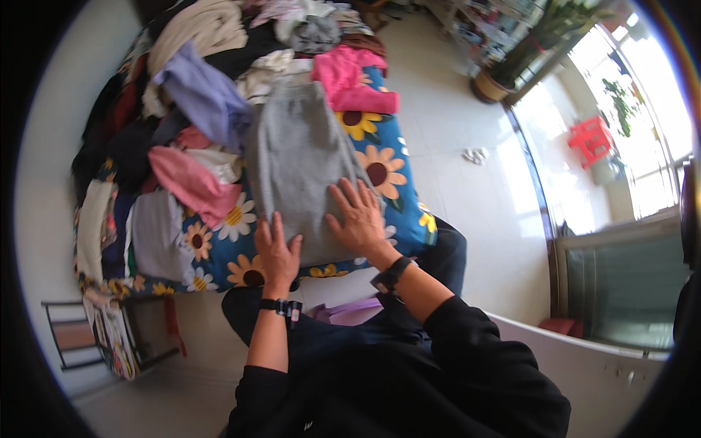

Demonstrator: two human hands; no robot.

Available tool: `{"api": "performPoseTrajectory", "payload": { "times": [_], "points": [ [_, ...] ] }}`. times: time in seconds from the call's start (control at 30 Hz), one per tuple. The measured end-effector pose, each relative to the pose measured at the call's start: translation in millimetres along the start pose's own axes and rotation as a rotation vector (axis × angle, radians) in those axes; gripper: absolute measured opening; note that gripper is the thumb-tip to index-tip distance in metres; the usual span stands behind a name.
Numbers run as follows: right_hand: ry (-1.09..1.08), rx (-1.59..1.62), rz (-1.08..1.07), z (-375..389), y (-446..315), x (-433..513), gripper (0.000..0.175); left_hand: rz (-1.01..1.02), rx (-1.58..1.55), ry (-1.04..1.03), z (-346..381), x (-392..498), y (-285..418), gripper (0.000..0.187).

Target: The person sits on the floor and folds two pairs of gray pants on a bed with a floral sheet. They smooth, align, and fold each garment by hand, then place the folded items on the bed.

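Observation:
A grey fabric garment (304,148), seemingly a pair of sweatpants, lies lengthwise before me on a blue flower-print bed cover (408,219). My left hand (277,249) rests flat at its near left edge, fingers pointing away from me. On its right side, my right hand (358,219) lies palm down with the fingers spread. Neither hand grips the cloth. Beyond the garment's far right side is a bright pink garment (356,82). A lavender garment (202,98) and a pink piece of clothing (194,180) lie to its left.
Heaped clothes (197,27) cover the far left of the bed. Folded garments (159,235) line its near left corner. A potted plant (490,87) stands on the tiled floor to the right, with a red plastic stool (591,141) beyond. A purple object (350,313) sits between my legs.

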State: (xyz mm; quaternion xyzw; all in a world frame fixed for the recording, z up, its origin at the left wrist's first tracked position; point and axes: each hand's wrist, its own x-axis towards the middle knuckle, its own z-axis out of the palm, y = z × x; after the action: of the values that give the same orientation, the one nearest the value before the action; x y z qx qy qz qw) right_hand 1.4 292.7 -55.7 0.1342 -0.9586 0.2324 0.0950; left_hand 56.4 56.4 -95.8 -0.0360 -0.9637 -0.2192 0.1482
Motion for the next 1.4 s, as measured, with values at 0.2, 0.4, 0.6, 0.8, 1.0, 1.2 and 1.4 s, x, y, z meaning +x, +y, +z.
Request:
{"api": "performPoseTrajectory", "payload": {
  "times": [0.2, 0.4, 0.6, 0.8, 1.0, 1.2, 1.4],
  "points": [
    [-0.006, -0.014, 0.02, 0.2, -6.8, 0.6, 0.067, 0.027, -0.038, 0.061, -10.4, 6.3, 4.7, 0.083],
    [0.024, -0.067, -0.05, 6.0, -4.1, -2.4, 0.067, -0.015, -0.264, 0.032, -27.7, -10.9, -1.8, 0.075],
    [0.049, -0.157, -0.141, 19.4, 0.5, -5.1, 0.062, -0.255, -0.373, 0.058, -60.7, -77.9, -29.5, 0.054],
    [0.042, -0.272, -0.238, 29.8, 17.4, -2.5, 0.058, -0.564, -0.224, 0.118, -80.7, -177.1, -42.4, 0.043],
    [0.055, -0.322, -0.277, 42.7, 35.8, 4.7, 0.059, -0.657, -0.265, -0.029, -70.5, -185.1, -22.6, 0.047],
    [0.114, -0.297, -0.294, 48.8, 40.1, 3.4, 0.057, -0.707, -0.143, -0.097, -72.2, -165.5, -11.1, 0.044],
    [0.043, -0.228, -0.22, 35.9, 37.4, -5.9, 0.058, -0.7, -0.115, -0.119, -72.8, -162.7, -9.0, 0.04]
  ]
}}
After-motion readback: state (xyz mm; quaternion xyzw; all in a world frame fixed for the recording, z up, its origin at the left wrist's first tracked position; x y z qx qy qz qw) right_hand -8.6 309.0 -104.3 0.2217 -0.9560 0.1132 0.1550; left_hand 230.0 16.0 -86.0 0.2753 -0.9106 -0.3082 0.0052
